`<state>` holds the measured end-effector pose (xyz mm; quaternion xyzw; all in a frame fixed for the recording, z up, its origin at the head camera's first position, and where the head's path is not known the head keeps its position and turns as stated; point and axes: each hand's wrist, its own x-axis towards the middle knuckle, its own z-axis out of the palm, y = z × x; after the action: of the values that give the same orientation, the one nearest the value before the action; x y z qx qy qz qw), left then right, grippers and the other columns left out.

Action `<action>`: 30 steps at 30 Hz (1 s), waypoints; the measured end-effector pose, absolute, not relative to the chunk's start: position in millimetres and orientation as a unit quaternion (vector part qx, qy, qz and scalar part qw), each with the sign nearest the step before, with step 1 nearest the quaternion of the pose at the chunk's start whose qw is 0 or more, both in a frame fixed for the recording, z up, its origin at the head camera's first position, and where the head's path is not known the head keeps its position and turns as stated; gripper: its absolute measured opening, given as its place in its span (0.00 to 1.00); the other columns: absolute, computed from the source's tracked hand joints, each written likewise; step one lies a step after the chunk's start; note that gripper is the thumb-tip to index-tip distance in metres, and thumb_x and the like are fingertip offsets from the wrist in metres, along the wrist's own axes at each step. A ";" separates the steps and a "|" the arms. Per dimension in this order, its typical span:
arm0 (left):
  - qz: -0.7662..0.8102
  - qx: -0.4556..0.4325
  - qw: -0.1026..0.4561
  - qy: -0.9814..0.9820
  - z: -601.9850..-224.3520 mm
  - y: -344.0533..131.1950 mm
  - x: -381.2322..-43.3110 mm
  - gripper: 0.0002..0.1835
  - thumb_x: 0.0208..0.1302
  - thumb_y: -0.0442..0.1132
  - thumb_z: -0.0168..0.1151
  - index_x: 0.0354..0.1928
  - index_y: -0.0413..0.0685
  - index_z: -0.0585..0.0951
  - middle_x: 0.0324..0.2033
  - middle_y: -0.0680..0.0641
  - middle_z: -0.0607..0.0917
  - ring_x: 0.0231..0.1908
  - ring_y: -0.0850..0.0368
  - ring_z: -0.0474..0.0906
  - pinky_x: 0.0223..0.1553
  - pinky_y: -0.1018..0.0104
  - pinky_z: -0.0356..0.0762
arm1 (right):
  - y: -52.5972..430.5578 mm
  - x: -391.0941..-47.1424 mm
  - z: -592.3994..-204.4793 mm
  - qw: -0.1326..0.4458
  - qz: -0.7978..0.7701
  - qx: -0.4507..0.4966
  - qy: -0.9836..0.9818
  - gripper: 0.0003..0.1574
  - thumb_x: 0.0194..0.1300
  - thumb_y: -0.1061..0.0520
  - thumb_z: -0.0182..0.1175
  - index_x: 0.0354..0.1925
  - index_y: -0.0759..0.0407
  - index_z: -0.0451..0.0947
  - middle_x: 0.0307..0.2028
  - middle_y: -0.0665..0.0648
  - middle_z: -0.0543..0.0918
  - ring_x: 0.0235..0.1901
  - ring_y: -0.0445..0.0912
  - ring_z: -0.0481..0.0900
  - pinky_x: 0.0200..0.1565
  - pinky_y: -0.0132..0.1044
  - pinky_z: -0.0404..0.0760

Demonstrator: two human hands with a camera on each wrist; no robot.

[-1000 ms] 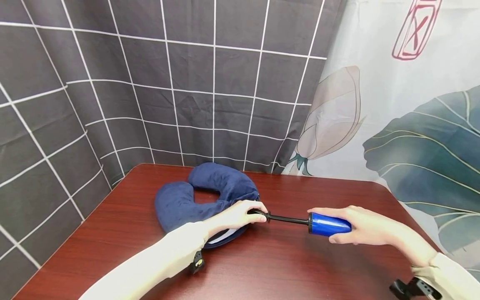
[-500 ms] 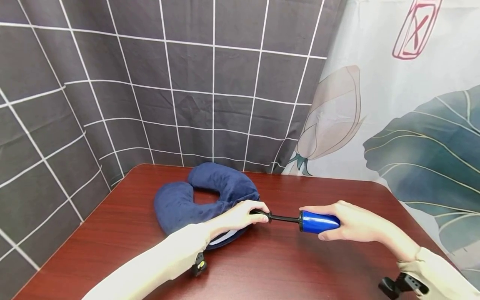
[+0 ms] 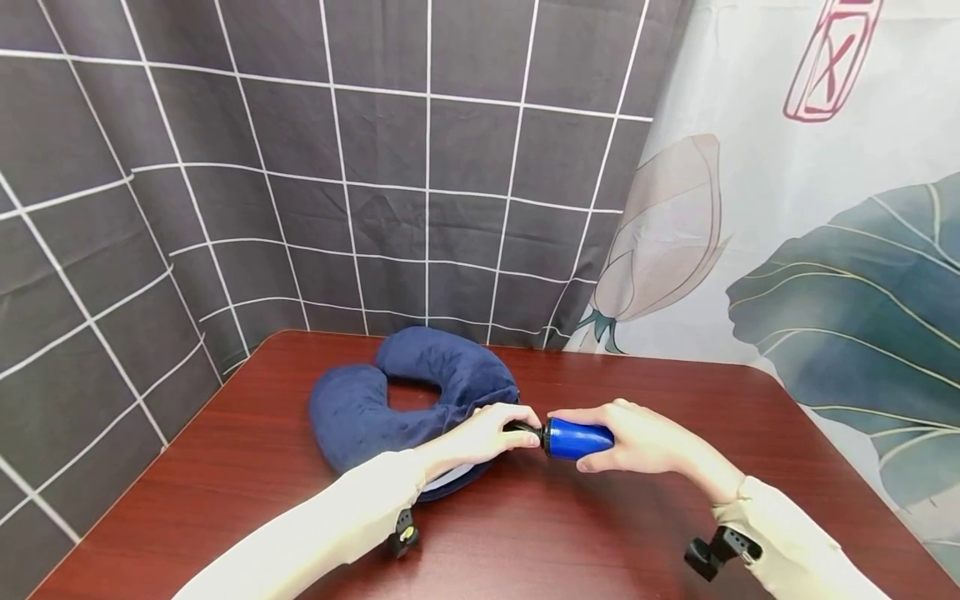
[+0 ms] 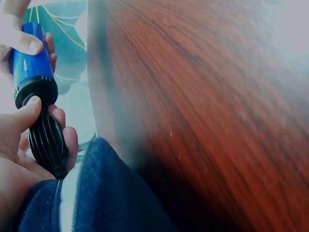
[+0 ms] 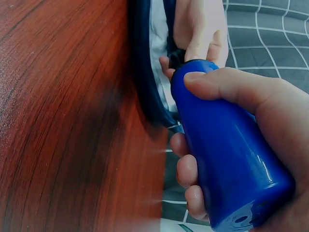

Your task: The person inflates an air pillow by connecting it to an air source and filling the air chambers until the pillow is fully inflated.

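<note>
A blue hand pump [image 3: 579,439] is held between both hands beside a navy U-shaped neck pillow [image 3: 405,408]. My right hand [image 3: 641,442] wraps its fingers round the blue barrel, thumb along its side. My left hand [image 3: 487,433] grips the pump's black ribbed end [image 4: 47,142], which tapers toward the pillow's open zipper [image 4: 58,203]. In the head view the barrel sits close against the left hand, and no rod shows between them. White lining [image 5: 158,53] shows in the pillow's opening. Whether the black tip joins a valve inside cannot be seen.
The pillow and hands are over a reddish-brown wooden table [image 3: 480,542]. Behind it hang a dark grid-patterned curtain [image 3: 390,200] and a pale curtain with leaf and flower prints [image 3: 787,208]. Small black cameras are strapped at the wrists.
My right hand has moved left with the blue barrel, sliding it over the black rod until it meets the black end. The left hand and pillow have stayed nearly still.
</note>
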<state>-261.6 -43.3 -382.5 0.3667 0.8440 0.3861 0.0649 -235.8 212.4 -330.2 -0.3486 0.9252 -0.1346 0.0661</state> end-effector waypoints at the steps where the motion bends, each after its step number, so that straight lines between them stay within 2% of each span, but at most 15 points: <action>1: 0.385 0.368 0.065 0.844 -382.5 -43.6 -261.5 0.10 0.68 0.44 0.61 0.46 0.49 0.82 0.34 0.49 0.86 0.25 0.70 0.72 0.32 0.75 0.70 | 211.5 -235.6 -330.4 0.065 -0.131 -0.346 0.927 0.40 0.58 0.38 0.68 0.67 0.42 0.71 0.49 0.51 0.86 0.40 0.41 0.80 0.37 0.32 0.78; 8: 0.369 0.382 0.052 0.846 -382.7 -46.0 -264.1 0.10 0.68 0.45 0.61 0.46 0.50 0.83 0.35 0.51 0.86 0.34 0.68 0.72 0.39 0.75 0.68 | 214.8 -232.3 -324.1 0.064 -0.103 -0.336 0.934 0.41 0.58 0.35 0.67 0.68 0.36 0.69 0.46 0.50 0.85 0.42 0.44 0.78 0.37 0.36 0.76; 15: 0.364 0.386 0.062 0.846 -378.9 -49.2 -267.1 0.10 0.69 0.45 0.60 0.46 0.50 0.84 0.27 0.51 0.82 0.26 0.70 0.71 0.33 0.76 0.70 | 236.7 -226.8 -316.6 0.074 -0.125 -0.349 0.926 0.41 0.60 0.33 0.65 0.69 0.38 0.68 0.47 0.49 0.85 0.42 0.41 0.80 0.36 0.32 0.78; 26: 0.356 0.394 0.055 0.846 -376.5 -55.6 -267.2 0.12 0.69 0.45 0.59 0.48 0.49 0.84 0.31 0.51 0.84 0.27 0.70 0.73 0.34 0.76 0.72 | 284.4 -209.2 -307.5 0.060 -0.146 -0.344 0.926 0.41 0.61 0.34 0.65 0.70 0.35 0.66 0.45 0.45 0.83 0.40 0.32 0.77 0.35 0.29 0.77; 30: 0.354 0.394 0.054 0.847 -376.6 -56.2 -266.2 0.12 0.69 0.45 0.59 0.48 0.49 0.84 0.29 0.51 0.84 0.27 0.70 0.72 0.35 0.76 0.72 | 293.1 -204.2 -306.6 0.062 -0.156 -0.339 0.926 0.41 0.60 0.35 0.66 0.69 0.36 0.67 0.44 0.44 0.83 0.38 0.30 0.76 0.34 0.28 0.76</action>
<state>-266.2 -56.2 -376.6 0.3939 0.8465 0.3539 0.0544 -204.2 293.1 -306.6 -0.3390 0.9256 -0.1564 0.0620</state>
